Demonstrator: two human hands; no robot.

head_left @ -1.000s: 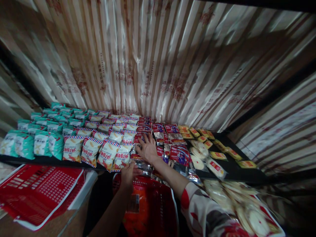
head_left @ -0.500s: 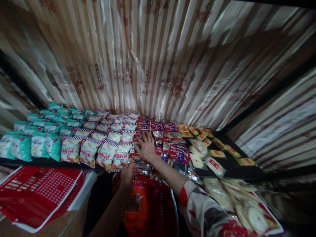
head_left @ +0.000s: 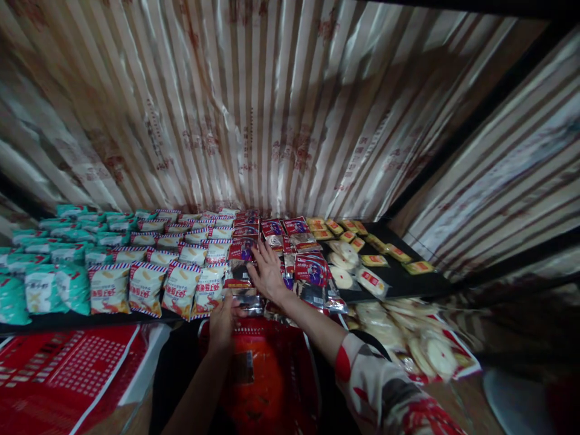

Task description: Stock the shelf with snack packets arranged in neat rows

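Red and purple snack packets with silver lower parts (head_left: 312, 272) lie in rows on the black shelf (head_left: 403, 286). My right hand (head_left: 270, 277) is open, its fingers spread over the packets in the middle column. At the shelf's front edge my left hand (head_left: 222, 325) is beside the silver end of the front packet (head_left: 247, 300). Its fingers point right, look stretched out and are partly blurred; whether they touch the packet is unclear. White shrimp-snack bags with striped edges (head_left: 182, 290) stand just left of my hands.
Teal bags (head_left: 72, 289) fill the shelf's left side. Small yellow packs (head_left: 374, 260) and round pale packages (head_left: 343, 255) lie on the right. Below are a red basket (head_left: 312, 368) with an orange bag (head_left: 256, 386), another red basket (head_left: 86, 368) and more pale packages (head_left: 439, 356). Striped sheeting (head_left: 254, 109) hangs behind.
The view has swung to the right, so the shelf goods sit further left in the picture. Both hands stay at about the same packets.
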